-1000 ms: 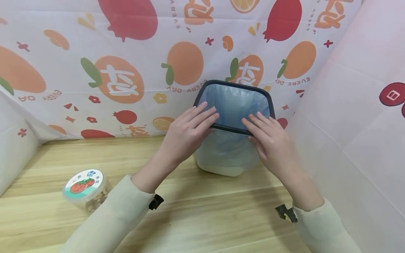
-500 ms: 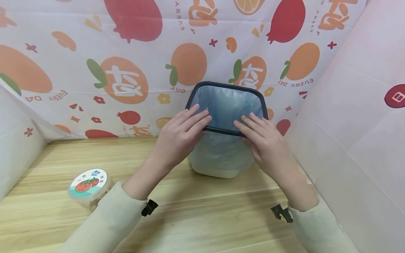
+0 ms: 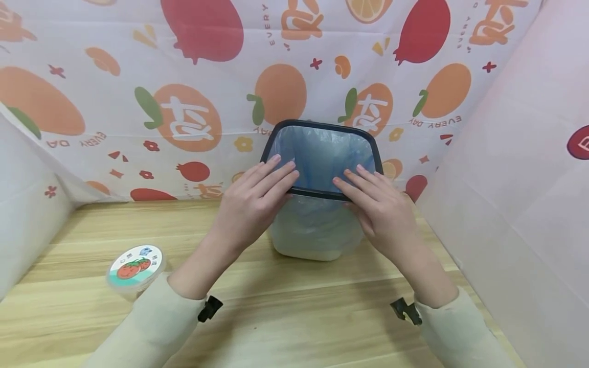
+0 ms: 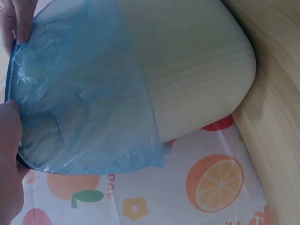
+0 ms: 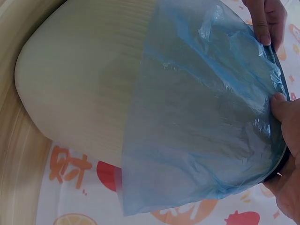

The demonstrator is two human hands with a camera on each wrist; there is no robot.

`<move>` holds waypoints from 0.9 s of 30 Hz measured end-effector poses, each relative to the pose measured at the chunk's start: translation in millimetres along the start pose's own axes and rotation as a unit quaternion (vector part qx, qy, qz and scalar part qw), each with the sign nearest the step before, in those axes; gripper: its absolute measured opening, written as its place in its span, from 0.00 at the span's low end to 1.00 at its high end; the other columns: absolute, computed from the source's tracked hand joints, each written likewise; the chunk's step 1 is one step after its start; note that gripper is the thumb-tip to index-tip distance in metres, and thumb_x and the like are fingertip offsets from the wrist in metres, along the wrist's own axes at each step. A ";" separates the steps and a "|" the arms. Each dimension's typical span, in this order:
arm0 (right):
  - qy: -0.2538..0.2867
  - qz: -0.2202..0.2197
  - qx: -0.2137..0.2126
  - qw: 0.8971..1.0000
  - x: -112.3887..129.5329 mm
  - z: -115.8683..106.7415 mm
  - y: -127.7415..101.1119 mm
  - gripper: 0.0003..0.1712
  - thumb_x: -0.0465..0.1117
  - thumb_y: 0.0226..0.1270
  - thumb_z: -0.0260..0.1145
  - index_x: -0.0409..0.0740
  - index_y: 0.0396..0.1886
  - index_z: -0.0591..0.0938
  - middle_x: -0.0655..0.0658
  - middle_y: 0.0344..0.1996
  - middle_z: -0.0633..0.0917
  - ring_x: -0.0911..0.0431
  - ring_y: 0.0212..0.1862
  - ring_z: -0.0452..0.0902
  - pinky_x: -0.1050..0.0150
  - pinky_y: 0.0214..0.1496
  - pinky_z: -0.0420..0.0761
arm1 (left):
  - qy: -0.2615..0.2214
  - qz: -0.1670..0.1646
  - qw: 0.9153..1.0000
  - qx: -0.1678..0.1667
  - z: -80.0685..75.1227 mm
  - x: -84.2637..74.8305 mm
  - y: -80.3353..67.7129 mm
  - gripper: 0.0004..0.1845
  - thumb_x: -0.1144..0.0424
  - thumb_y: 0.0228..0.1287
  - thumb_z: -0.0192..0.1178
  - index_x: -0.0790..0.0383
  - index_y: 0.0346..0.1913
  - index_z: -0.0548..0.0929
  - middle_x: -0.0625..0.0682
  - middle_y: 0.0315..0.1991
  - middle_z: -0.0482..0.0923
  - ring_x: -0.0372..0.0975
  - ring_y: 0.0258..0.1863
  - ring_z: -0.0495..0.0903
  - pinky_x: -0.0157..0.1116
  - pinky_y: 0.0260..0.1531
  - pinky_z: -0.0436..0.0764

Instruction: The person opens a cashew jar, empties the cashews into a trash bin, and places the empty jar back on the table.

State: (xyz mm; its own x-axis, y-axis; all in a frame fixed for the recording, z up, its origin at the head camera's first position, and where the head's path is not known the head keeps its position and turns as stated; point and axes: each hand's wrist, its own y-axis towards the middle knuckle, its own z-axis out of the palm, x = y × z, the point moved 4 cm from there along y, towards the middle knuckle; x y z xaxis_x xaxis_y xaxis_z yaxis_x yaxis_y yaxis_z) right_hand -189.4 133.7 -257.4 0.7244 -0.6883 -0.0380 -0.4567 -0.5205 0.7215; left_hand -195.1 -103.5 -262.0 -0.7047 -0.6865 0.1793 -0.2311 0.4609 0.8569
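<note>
A small white bin (image 3: 317,240) with a black rim ring (image 3: 322,125) and a blue bag liner (image 3: 322,153) stands on the wooden table, tilted toward the backdrop. My left hand (image 3: 250,204) and right hand (image 3: 379,209) both hold its near rim, fingers laid flat over the top. In the left wrist view the left thumb (image 4: 9,164) presses the blue bag (image 4: 79,103) under the rim, beside the white bin wall (image 4: 197,70). The right wrist view shows the right thumb (image 5: 281,103) on the bag (image 5: 201,117) below the rim, and the left hand (image 5: 267,18) farther along.
A clear round jar (image 3: 135,266) with a strawberry label on its lid stands on the wooden table (image 3: 299,317) at the left, by my left sleeve. A fruit-print backdrop (image 3: 193,117) closes the back, and white sheets close the left side and the right side (image 3: 506,204).
The bin has shifted to the left along the backdrop with both hands still on its near rim. The jar has stayed in place on the table.
</note>
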 end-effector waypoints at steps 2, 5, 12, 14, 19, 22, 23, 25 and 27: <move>0.007 -0.003 0.002 1.000 1.6 2.3 1.8 0.29 0.37 0.64 0.71 0.52 0.66 0.80 0.43 0.62 0.81 0.45 0.69 0.71 0.46 0.72 0.69 | 0.003 0.000 1.000 -0.004 -2.5 0.8 -2.7 0.21 0.67 0.61 0.70 0.60 0.58 0.84 0.54 0.59 0.82 0.50 0.63 0.78 0.50 0.62 0.77; 0.013 -0.005 0.000 1.000 3.2 5.6 3.8 0.29 0.38 0.64 0.71 0.52 0.66 0.80 0.44 0.62 0.81 0.44 0.69 0.71 0.46 0.72 0.69 | 0.003 -0.003 1.000 -0.004 -6.3 2.0 -5.8 0.21 0.67 0.61 0.70 0.60 0.58 0.84 0.54 0.58 0.82 0.51 0.62 0.78 0.51 0.62 0.77; 0.018 -0.007 -0.001 1.000 4.9 9.5 5.9 0.29 0.38 0.64 0.71 0.54 0.66 0.79 0.45 0.63 0.81 0.45 0.70 0.71 0.45 0.72 0.68 | 0.003 -0.013 1.000 0.004 -11.0 3.8 -8.9 0.22 0.67 0.60 0.71 0.61 0.58 0.84 0.55 0.59 0.82 0.51 0.63 0.78 0.52 0.61 0.77; 0.020 -0.009 0.001 1.000 5.9 10.2 6.8 0.29 0.38 0.65 0.71 0.54 0.66 0.79 0.45 0.63 0.80 0.45 0.70 0.70 0.45 0.72 0.67 | 0.005 -0.015 1.000 0.005 -12.6 4.0 -10.3 0.23 0.67 0.59 0.71 0.61 0.59 0.84 0.55 0.59 0.82 0.51 0.63 0.78 0.52 0.60 0.78; 0.024 -0.016 0.004 1.000 9.3 12.0 10.0 0.28 0.37 0.66 0.69 0.54 0.66 0.79 0.45 0.64 0.80 0.46 0.71 0.70 0.45 0.73 0.66 | 0.009 -0.024 1.000 0.007 -18.5 4.3 -13.1 0.23 0.67 0.59 0.71 0.61 0.59 0.83 0.55 0.59 0.82 0.51 0.64 0.77 0.52 0.61 0.77; 0.027 -0.021 0.001 0.999 11.3 13.0 12.6 0.28 0.37 0.65 0.70 0.54 0.66 0.80 0.45 0.64 0.80 0.45 0.70 0.70 0.45 0.73 0.67 | 0.011 -0.031 0.999 0.008 -21.8 5.0 -14.0 0.23 0.67 0.59 0.71 0.61 0.59 0.83 0.55 0.59 0.82 0.50 0.64 0.77 0.52 0.62 0.76; 0.028 -0.022 -0.001 0.999 11.7 13.4 13.4 0.28 0.37 0.65 0.70 0.54 0.66 0.80 0.45 0.64 0.80 0.45 0.70 0.70 0.44 0.72 0.67 | 0.011 -0.033 0.999 0.009 -22.7 5.4 -14.1 0.24 0.67 0.58 0.72 0.61 0.59 0.83 0.55 0.59 0.82 0.50 0.64 0.77 0.52 0.62 0.76; 0.029 -0.024 -0.003 0.999 12.4 14.6 15.3 0.28 0.38 0.65 0.70 0.54 0.65 0.80 0.44 0.63 0.80 0.45 0.70 0.71 0.44 0.72 0.68 | 0.014 -0.036 0.999 0.009 -24.4 6.2 -14.3 0.24 0.67 0.57 0.72 0.61 0.59 0.83 0.55 0.59 0.82 0.51 0.64 0.77 0.52 0.62 0.76; 0.030 -0.025 -0.002 0.999 13.2 16.0 17.0 0.28 0.38 0.65 0.70 0.54 0.65 0.80 0.45 0.64 0.80 0.45 0.70 0.70 0.45 0.72 0.67 | 0.017 -0.038 0.999 0.009 -26.0 6.9 -14.8 0.24 0.67 0.57 0.72 0.61 0.59 0.83 0.55 0.59 0.82 0.51 0.63 0.77 0.52 0.62 0.76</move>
State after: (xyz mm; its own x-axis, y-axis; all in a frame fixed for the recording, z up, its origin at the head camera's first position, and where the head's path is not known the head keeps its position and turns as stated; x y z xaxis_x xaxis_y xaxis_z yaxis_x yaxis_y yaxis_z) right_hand -195.9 107.7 -256.7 0.7758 -0.6302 -0.0324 -0.4174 -0.5509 0.7227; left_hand -179.1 -129.7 -260.9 -0.6609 -0.7389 0.1314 -0.2956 0.4172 0.8594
